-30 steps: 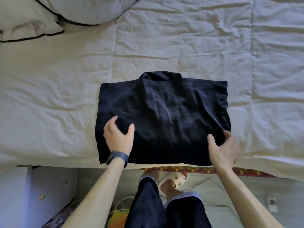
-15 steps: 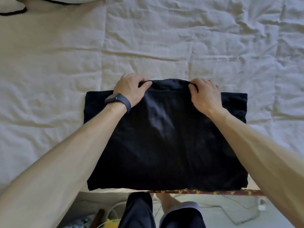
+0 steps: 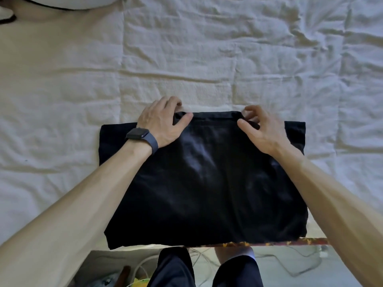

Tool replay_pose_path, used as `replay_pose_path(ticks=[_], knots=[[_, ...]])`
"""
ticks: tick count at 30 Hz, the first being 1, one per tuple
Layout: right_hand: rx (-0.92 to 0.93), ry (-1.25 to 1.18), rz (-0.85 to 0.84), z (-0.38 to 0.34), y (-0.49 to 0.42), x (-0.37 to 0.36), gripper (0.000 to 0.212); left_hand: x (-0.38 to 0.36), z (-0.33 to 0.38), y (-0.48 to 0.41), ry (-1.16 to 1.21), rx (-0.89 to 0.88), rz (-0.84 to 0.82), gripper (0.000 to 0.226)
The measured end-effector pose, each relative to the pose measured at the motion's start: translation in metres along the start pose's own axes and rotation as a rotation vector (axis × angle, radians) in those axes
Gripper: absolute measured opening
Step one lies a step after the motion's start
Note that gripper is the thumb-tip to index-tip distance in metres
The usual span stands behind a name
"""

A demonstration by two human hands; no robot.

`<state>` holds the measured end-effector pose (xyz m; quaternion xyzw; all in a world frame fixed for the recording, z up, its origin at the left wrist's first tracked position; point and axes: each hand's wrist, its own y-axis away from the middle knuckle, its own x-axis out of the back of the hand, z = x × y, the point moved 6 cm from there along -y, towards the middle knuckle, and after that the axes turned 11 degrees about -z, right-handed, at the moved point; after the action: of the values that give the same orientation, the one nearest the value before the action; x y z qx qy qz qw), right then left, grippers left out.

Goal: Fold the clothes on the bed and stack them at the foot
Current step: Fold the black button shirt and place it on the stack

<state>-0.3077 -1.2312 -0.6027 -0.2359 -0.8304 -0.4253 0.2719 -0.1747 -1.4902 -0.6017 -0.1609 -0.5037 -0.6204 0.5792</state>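
A black garment lies folded into a rough rectangle on the white bedspread, with its near edge at the edge of the bed. Its collar sticks out along the far side. My left hand, which wears a dark wristwatch, grips the collar's left end with the thumb on top and the fingers curled over the far edge. At the collar's right end my right hand pinches the fabric between thumb and curled fingers; it is slightly blurred.
A pillow with dark piping lies at the top left corner. The wrinkled bedspread spreads out on all sides of the garment. Below the bed edge are my dark trouser legs, cables and small items on the floor.
Both hands went from the garment's near edge up to its collar and took hold of it. Since half a second ago they stay there, and the right fingers have curled up more.
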Motion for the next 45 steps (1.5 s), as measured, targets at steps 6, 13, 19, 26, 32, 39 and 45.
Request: replay_pose_path(ticks=[6, 13, 19, 26, 32, 39, 45], knots=[[0.118, 0.227, -0.098, -0.005, -0.009, -0.007, 0.051, -0.013, 0.001, 0.001, 0.053, -0.023, -0.1, 0.044], [0.167, 0.426, -0.124, 0.004, -0.015, -0.004, 0.045, -0.012, -0.004, -0.006, -0.073, 0.036, -0.186, 0.037], [0.242, 0.361, -0.064, -0.002, -0.018, 0.003, 0.03, -0.008, 0.004, -0.008, -0.067, 0.074, -0.172, 0.033], [0.277, 0.457, 0.027, -0.001, -0.03, 0.002, 0.033, -0.01, 0.006, -0.01, -0.183, 0.067, -0.137, 0.041], [0.167, 0.436, 0.166, -0.001, -0.027, 0.004, 0.032, -0.012, 0.013, -0.01, -0.222, 0.089, -0.033, 0.034], [0.256, 0.407, 0.394, -0.037, 0.042, -0.036, 0.042, -0.04, 0.056, 0.046, -0.326, -0.027, 0.159, 0.064], [0.158, 0.473, 0.195, -0.027, 0.081, -0.119, 0.062, -0.102, 0.055, 0.074, -0.379, 0.013, 0.002, 0.071]])
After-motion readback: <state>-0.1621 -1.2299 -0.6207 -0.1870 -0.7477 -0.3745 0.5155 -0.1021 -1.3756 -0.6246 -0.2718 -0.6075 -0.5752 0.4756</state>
